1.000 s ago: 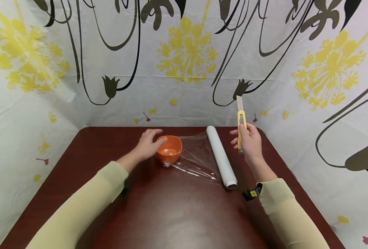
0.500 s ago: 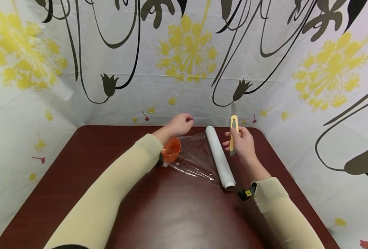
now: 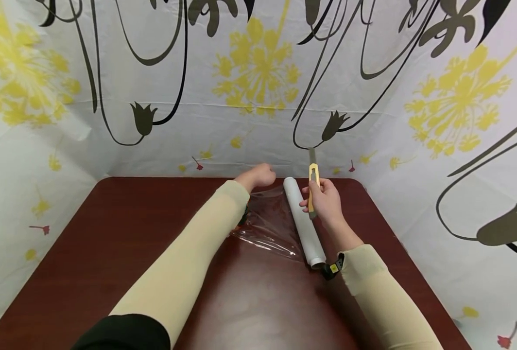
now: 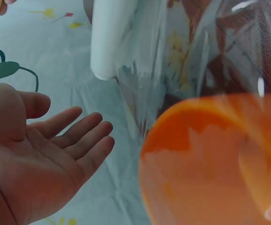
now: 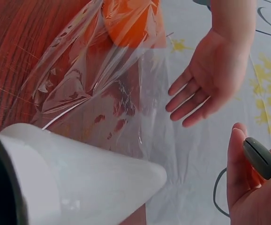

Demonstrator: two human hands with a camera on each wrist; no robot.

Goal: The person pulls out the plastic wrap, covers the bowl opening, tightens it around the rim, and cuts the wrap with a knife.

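My right hand point(image 3: 327, 200) grips a yellow snap-off utility knife point(image 3: 314, 171), its long blade out and pointing up. It is just right of a white roll of cling film point(image 3: 303, 221) lying on the table. A clear sheet of cling film point(image 3: 269, 228) runs left from the roll to an orange bowl point(image 4: 187, 173) and covers it. From the head view, my left forearm hides most of that bowl. My left hand point(image 4: 46, 159) hovers past the bowl at the table's far edge, palm showing and fingers relaxed, holding nothing and apart from the film.
A dark reddish-brown table point(image 3: 153, 233) bears these things. White cloth with yellow and dark flower prints point(image 3: 258, 121) hangs as walls close behind and at both sides. Dark wrist devices point(image 3: 332, 270) sit at the sleeve cuffs.
My left hand has left the bowl's left side and reached right across it, past its far side. My right hand, still holding the knife, has shifted left towards the roll.
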